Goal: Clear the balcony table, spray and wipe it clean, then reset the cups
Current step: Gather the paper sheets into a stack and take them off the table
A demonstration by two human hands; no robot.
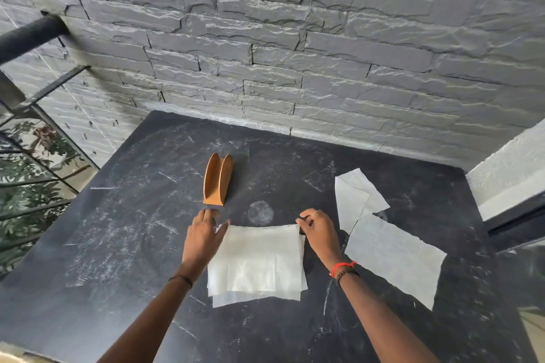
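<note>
A stack of white paper napkins (256, 262) lies flat on the dark, scuffed table (118, 244) in front of me. My left hand (205, 234) rests with straight fingers on the stack's far left corner. My right hand (317, 230) pinches the stack's far right corner between thumb and curled fingers. An empty wooden napkin holder (218, 180) stands upright just beyond my left hand. Two more loose napkins lie to the right: one (356, 194) farther back, one (395, 259) nearer.
A grey stone-clad wall (295, 53) runs along the table's far edge. A black metal railing (29, 35) with glass and greenery behind it stands at the left. A white ledge (507, 162) and a dark frame border the right side.
</note>
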